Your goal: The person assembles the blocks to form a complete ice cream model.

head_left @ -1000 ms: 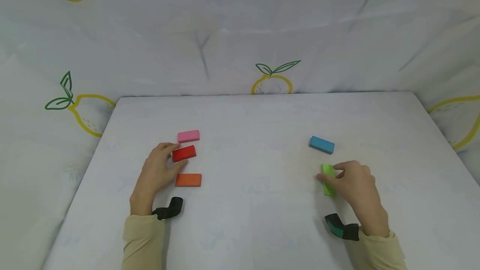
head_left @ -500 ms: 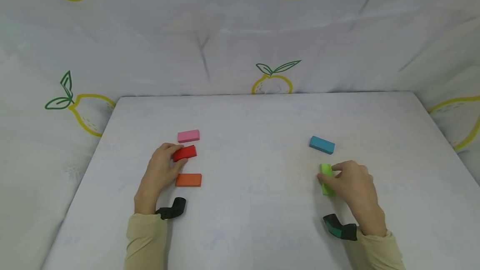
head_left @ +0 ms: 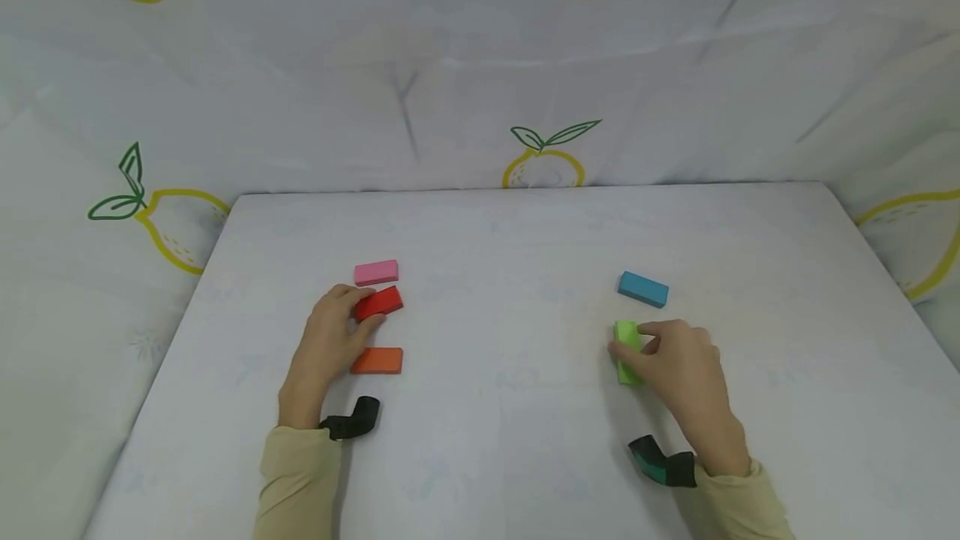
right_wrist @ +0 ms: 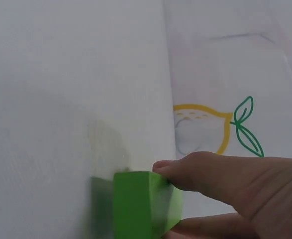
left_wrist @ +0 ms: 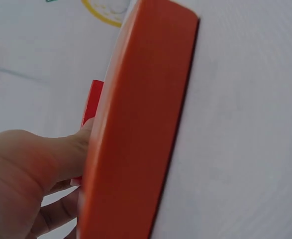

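Observation:
On the left of the table, my left hand (head_left: 327, 348) pinches a red block (head_left: 378, 303) between thumb and fingers. A pink block (head_left: 377, 272) lies just beyond it. Nearer me, an orange block (head_left: 377, 361) lies by the thumb; in the left wrist view this orange block (left_wrist: 136, 124) looms large and partly hides the red block (left_wrist: 92, 102). Over on the right, my right hand (head_left: 678, 373) grips a light green block (head_left: 627, 350), its thumb on the near-left side. The right wrist view shows the green block (right_wrist: 133, 204) held at its end, a shadow beside it.
A blue block (head_left: 643, 289) lies beyond the right hand. The white table (head_left: 495, 440) ends at a lemon-printed curtain (head_left: 450, 65) behind. Each wrist carries a dark camera mount, one by the left sleeve (head_left: 300, 473) and one by the right sleeve (head_left: 738, 498).
My left hand has closed on the red block and shifted it slightly right, toward the pink block's right end. My right hand has moved left with the green block.

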### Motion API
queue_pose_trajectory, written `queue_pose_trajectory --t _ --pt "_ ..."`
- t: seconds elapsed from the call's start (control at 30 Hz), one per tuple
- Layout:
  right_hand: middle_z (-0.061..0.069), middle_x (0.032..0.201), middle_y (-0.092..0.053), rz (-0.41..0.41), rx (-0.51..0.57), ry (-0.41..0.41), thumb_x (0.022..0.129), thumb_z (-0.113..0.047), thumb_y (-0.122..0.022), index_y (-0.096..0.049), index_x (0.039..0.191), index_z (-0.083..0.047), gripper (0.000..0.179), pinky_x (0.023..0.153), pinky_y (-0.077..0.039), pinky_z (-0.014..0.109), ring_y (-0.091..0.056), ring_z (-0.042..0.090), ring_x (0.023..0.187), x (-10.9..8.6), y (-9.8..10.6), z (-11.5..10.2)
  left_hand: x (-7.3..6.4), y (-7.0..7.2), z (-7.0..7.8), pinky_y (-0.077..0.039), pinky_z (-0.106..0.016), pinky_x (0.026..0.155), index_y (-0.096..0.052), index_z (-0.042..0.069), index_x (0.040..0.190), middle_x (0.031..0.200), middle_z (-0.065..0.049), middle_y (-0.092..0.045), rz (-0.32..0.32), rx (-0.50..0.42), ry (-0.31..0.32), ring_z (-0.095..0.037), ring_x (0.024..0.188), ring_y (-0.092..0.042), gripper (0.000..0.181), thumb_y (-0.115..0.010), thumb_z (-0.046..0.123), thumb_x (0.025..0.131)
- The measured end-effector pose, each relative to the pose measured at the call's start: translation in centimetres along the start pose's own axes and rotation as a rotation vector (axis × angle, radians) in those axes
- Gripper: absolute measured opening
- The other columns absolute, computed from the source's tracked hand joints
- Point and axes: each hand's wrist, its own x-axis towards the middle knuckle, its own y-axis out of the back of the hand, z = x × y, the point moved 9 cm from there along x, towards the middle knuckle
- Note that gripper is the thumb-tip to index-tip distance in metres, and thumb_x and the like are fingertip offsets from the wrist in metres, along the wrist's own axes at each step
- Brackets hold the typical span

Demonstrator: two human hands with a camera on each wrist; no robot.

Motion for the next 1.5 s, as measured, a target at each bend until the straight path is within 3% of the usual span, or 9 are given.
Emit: queue_pose_trajectory --t 0.27,0.53,0.73,0.9,1.3,1.5 --pt "0.008 0.068 -0.070 0.053 0.053 0.035 0.085 -0.025 -0.077 -0.074 0.113 0.008 0.043 0.045 -0.036 0.025 -0.046 0.013 0.052 -0.5 -0.8 -1.8 0.2 -0.6 1.4 -0.055 -0.048 0.090 -0.066 -0.001 0.130 0.119 -0.019 -0.067 0.019 -0.036 -0.049 -0.031 0.102 -0.061 0.043 -0.076 0.014 0.091" --pt "0.011 0.067 -0.071 0.092 0.073 0.101 0.083 -0.022 -0.080 -0.075 0.110 0.008 0.040 0.046 -0.039 0.022 -0.049 0.012 0.052 -0.3 -1.9 -4.3 0.8 -1.2 4.0 -0.055 -0.049 0.095 -0.068 -0.002 0.127 0.122 -0.019 -0.068 0.036 -0.063 -0.133 -0.034 0.108 -0.064 0.043 -0.078 0.015 0.089" --pt "0.010 0.066 -0.071 0.113 0.115 0.142 0.082 -0.020 -0.082 -0.077 0.107 0.006 0.037 0.049 -0.043 0.022 -0.057 0.013 0.054 -0.2 -2.8 -6.3 1.6 -2.2 6.4 -0.054 -0.042 0.088 -0.070 -0.001 0.124 0.114 -0.016 -0.069 0.037 -0.079 -0.191 -0.028 0.099 -0.063 0.040 -0.079 0.015 0.088" --pt "0.009 0.066 -0.071 0.083 0.152 0.144 0.083 -0.020 -0.082 -0.076 0.109 0.007 0.038 0.051 -0.044 0.021 -0.057 0.012 0.055 -0.1 -4.0 -7.4 2.2 -3.2 7.9 -0.055 -0.041 0.089 -0.071 -0.001 0.123 0.113 -0.016 -0.070 0.051 -0.097 -0.219 -0.028 0.100 -0.065 0.039 -0.079 0.014 0.088" --pt "0.003 0.057 -0.060 0.052 0.159 0.157 0.082 -0.019 -0.083 -0.077 0.106 0.006 0.035 0.047 -0.036 0.018 -0.049 0.008 0.051 -0.4 -6.4 -9.1 2.5 -6.1 10.1 -0.056 -0.040 0.090 -0.071 -0.002 0.125 0.112 -0.016 -0.070 -0.005 -0.114 -0.242 -0.027 0.099 -0.064 0.041 -0.079 0.015 0.088" --pt "0.001 0.055 -0.055 0.050 0.158 0.150 0.081 -0.021 -0.085 -0.078 0.103 0.004 0.035 0.046 -0.034 0.017 -0.047 0.008 0.049 -0.5 -7.0 -9.3 2.1 -7.3 11.5 -0.056 -0.037 0.087 -0.071 -0.001 0.125 0.111 -0.014 -0.070 0.001 -0.103 -0.319 -0.025 0.097 -0.063 0.042 -0.080 0.016 0.088"
